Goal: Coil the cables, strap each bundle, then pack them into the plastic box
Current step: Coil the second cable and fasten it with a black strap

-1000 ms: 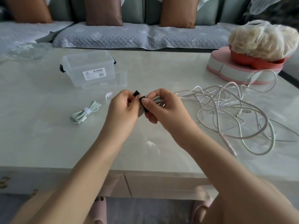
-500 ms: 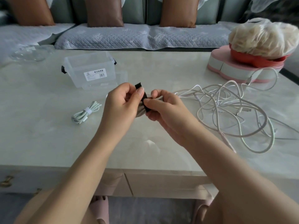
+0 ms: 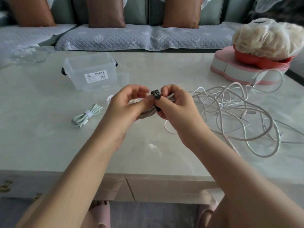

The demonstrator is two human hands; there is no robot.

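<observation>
**Cable bundle held mid-frame with a black strap on it**

The cable bundle (image 3: 148, 112), a beige coil, sits just above the centre of the frame, held over the desk (image 3: 49, 145) between both hands. Its long axis runs roughly left to right, tilting down toward the left. Much of it is hidden: the left hand (image 3: 126, 104) covers its left part, with fingers curled around the strands, and the right hand (image 3: 174, 106) closes over its right end, so neither end of the coil can be made out. A black strap (image 3: 156, 97) crosses the bundle between the hands; its upper tab stands up, pinched by the right thumb and forefinger. Whether the strap is fastened cannot be told.

In the right half of the frame lies a loose tangle of cables (image 3: 238, 116), white, pink and green-speckled, spread on the desk; single plugs are too small to sort out. One strand runs up toward a pink heart-shaped box (image 3: 238, 71) at the upper right, which carries a red bowl under a plastic bag (image 3: 266, 38).

Left of the hands a strapped green cable (image 3: 86, 116) lies on the desk, pointing from lower left to upper right, with a white band round its middle. Above it stands the clear plastic box (image 3: 90, 69), open, its lid partly hidden behind it. A small white item (image 3: 109, 97) peeks out beside the left hand, mostly covered.
</observation>
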